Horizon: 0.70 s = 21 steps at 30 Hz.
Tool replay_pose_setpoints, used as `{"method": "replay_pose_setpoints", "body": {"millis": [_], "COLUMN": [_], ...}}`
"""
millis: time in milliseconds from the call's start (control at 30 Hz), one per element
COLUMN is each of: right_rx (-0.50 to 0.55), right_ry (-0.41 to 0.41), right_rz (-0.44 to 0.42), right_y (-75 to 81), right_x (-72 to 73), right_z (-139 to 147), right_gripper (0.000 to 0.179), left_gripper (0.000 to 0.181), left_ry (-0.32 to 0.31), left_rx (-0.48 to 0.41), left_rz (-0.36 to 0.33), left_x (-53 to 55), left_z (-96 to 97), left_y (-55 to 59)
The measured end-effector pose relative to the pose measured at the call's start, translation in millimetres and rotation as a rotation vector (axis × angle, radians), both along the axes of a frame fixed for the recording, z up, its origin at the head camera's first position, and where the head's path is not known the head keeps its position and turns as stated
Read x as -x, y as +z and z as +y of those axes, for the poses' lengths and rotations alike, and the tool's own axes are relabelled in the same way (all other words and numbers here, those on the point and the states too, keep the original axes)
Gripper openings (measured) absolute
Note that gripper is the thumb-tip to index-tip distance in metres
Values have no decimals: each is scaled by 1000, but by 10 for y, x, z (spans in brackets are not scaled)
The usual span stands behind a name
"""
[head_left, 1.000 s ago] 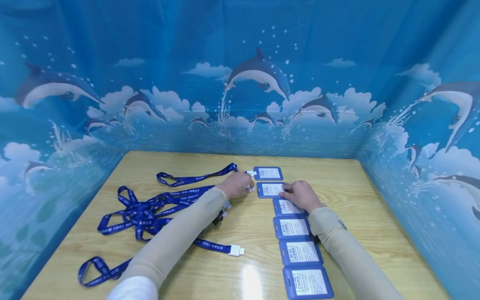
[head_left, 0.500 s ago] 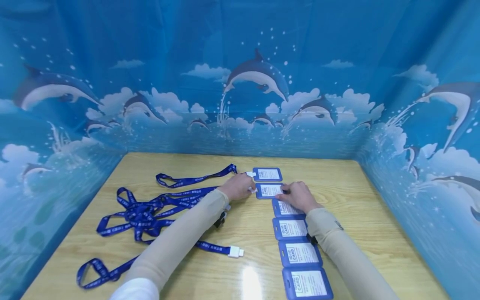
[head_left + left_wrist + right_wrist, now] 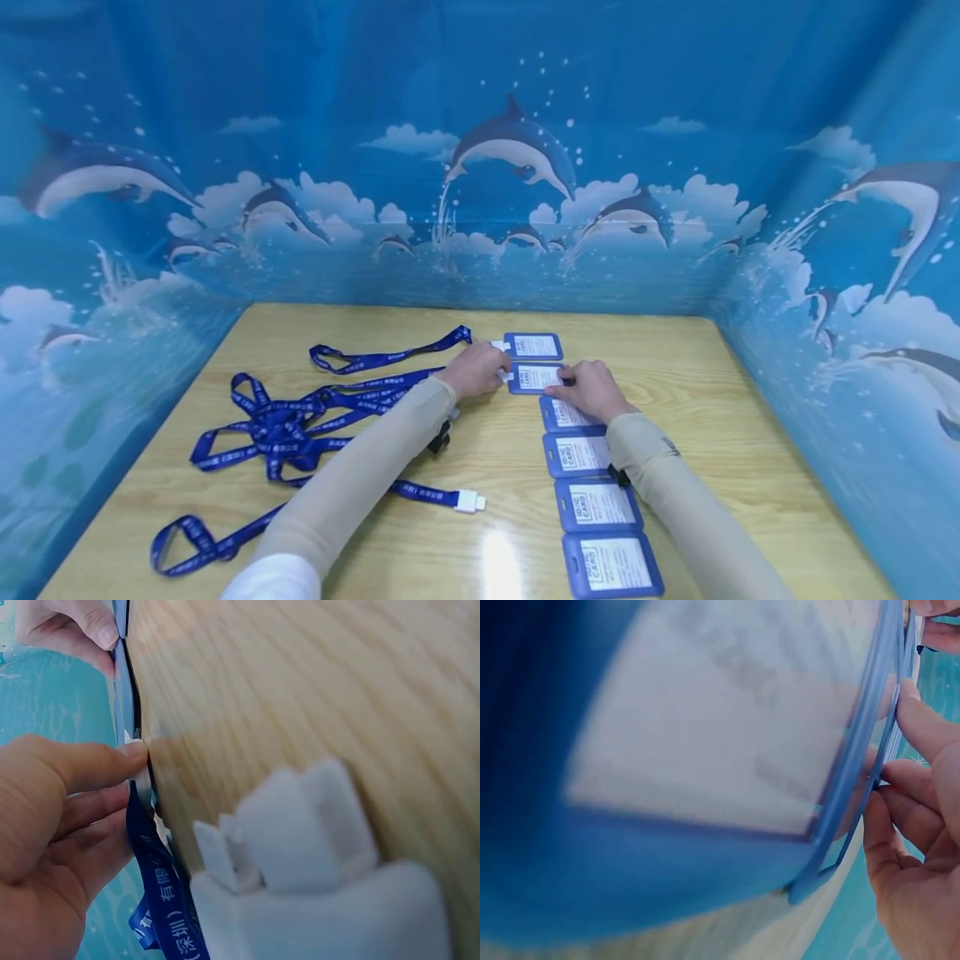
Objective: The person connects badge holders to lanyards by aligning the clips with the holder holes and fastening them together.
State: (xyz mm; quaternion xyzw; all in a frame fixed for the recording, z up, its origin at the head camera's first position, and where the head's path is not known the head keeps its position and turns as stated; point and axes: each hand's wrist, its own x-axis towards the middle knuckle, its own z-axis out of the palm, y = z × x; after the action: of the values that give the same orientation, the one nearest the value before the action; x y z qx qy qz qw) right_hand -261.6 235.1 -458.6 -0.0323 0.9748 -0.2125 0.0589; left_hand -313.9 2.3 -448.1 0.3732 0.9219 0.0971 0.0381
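In the head view, my left hand (image 3: 476, 369) pinches a white plastic clip (image 3: 506, 377) at the slotted left end of a blue badge holder (image 3: 529, 378), second from the back. The clip meets that end; whether it is hooked through the slot is hidden. A navy lanyard (image 3: 163, 896) with white lettering runs from the clip below my fingers in the left wrist view. My right hand (image 3: 595, 392) grips the same holder's right edge between thumb and fingers. In the right wrist view, another badge holder (image 3: 705, 735) looms blurred in the foreground.
At the back, a badge holder (image 3: 533, 346) lies joined to a lanyard (image 3: 390, 358). Several holders (image 3: 598, 505) line up toward the front. More lanyards (image 3: 288, 429) are heaped at left, and one ends in a white clip (image 3: 469, 501). A dolphin-print curtain (image 3: 480, 167) surrounds the wooden table.
The white clip and the second holder have come together; a small gap showed between them a second ago. Both hands keep their grips, my right hand shifting slightly left.
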Motion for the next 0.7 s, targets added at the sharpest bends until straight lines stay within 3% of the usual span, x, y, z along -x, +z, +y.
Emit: {"method": "replay_pose_setpoints", "body": {"millis": [300,500,700], "right_rx": [-14,9,36], "right_ry": [10,17,33], "right_rz": [-10,22,58], "right_y": [15,68,115], "right_x": [11,-23,-76], "right_z": [2,30,176], "right_gripper": [60,60,62], "left_gripper": [19,28,29], "left_ry": [-2,34,2], "left_rx": [2,-25,-96], "left_rz": [-9,-6,-19], "left_x": [16,-13,-82], "left_z": [-81,-226,-495], "left_y": [32,282,487]}}
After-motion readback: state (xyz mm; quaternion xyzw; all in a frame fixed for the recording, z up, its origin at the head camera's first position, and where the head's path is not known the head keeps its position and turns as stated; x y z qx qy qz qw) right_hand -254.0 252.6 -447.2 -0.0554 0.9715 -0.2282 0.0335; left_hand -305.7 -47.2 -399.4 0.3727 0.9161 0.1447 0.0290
